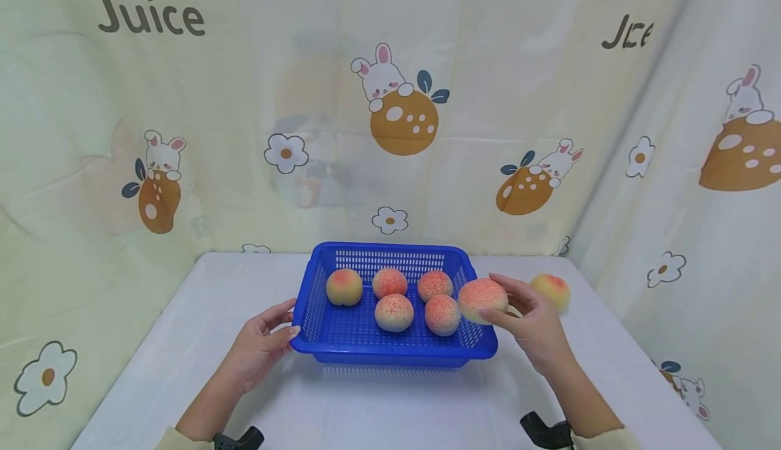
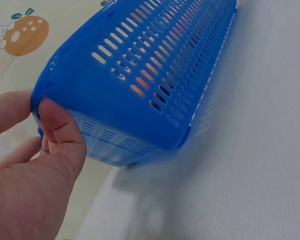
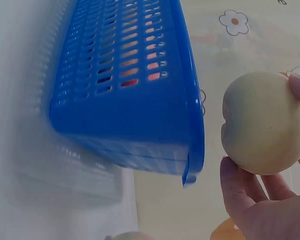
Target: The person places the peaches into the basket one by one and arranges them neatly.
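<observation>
A blue plastic basket [image 1: 403, 351] with slotted walls stands on the table, several pink-and-yellow peaches [image 1: 394, 312] lying inside it. At its left end my left hand [image 1: 262, 341] pinches the rim between thumb and fingers, as the left wrist view also shows the hand [image 2: 45, 165] doing. My right hand [image 1: 537, 328] holds another peach [image 1: 482, 299] at the basket's right rim, fingers and thumb around the fruit. In the right wrist view this held peach [image 3: 265, 122] shows its pale side, apart from the basket wall [image 3: 125, 115].
One more yellow-red peach [image 1: 552, 292] lies on the table at the right, behind my right hand. The white tabletop [image 1: 390, 409] extends in front of the basket. A printed curtain [image 1: 244, 97] hangs at the back and sides.
</observation>
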Tool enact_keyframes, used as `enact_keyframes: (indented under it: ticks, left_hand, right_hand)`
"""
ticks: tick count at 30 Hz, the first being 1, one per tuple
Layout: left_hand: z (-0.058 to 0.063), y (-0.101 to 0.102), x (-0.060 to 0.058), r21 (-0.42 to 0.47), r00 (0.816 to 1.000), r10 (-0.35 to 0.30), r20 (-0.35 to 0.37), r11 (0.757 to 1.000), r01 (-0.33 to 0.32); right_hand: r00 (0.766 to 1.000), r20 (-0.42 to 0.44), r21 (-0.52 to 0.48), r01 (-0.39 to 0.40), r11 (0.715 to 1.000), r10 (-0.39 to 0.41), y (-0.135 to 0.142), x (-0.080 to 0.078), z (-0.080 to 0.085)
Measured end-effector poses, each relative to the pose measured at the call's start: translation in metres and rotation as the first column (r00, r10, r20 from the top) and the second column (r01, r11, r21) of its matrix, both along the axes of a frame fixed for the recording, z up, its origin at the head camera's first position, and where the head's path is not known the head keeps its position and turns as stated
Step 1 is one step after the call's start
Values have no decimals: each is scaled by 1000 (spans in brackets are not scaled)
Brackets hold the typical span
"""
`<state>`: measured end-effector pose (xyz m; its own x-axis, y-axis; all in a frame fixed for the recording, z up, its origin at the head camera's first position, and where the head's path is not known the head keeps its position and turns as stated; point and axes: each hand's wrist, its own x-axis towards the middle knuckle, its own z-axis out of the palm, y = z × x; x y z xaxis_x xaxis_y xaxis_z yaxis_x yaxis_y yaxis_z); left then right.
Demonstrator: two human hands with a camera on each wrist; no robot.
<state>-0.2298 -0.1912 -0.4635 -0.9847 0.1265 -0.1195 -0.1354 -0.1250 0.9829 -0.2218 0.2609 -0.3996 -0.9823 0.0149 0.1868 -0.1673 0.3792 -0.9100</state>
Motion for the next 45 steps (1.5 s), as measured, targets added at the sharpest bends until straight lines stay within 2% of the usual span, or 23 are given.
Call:
enact_keyframes:
  ticks: [7,16,21,33,45]
  left_hand:
    - [1,0,1,-4,1000,6,6,1000,-6]
    - [0,0,0,-16,1000,7,3,1000,-7]
    - [0,1,0,-16,1000,6,6,1000,-6]
    - [0,1,-1,-15,1000,3,5,1000,-3]
    - [1,0,1,-11,1000,-5,9,1000,6]
  right_hand:
    - [998,11,-62,-53,997,54,-18,-6,0]
    - [996,61,-14,-57,998,58,-40,-14,-8]
    - [996,54,-14,-68,998,69,-51,-21,-12]
    - [983,104,-77,-146,986,154,-80,-33,-20]
    - [974,84,-36,-208,977,210,-109,-41,-22]
